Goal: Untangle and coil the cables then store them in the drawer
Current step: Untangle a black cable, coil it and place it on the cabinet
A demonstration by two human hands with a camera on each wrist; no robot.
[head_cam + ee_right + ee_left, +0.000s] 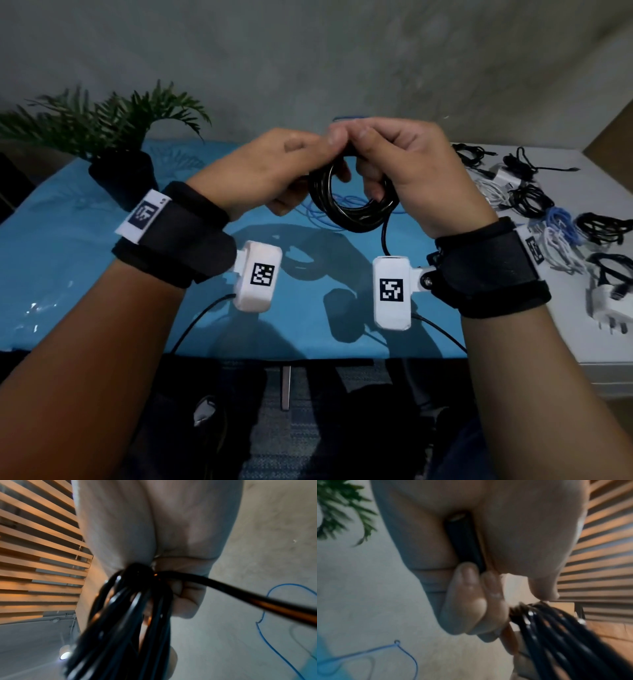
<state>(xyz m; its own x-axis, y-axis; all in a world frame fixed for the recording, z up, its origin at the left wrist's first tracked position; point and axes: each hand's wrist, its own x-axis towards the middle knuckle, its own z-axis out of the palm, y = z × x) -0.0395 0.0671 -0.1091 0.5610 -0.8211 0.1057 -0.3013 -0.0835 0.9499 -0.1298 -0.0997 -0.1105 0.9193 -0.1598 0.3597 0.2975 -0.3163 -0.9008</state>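
Now black cable coil [354,205] hanging mid-air over blue mat [102,274], well left of cable pile [548,212]. Right hand [407,171] clamping loops, left hand [274,171] pinching connector end. Advice: keeping loops gripped, wrapping loose tail snugly, tucking end.

Office: desk [102,274], potted plant [113,137]

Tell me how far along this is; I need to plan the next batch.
Done, it seems: several bundled cables lie on the white surface at right. In hand: both hands, left and right, grip a black coil, a loose tail hanging. Left: the blue cable on the table, then storing everything; no drawer is visible.
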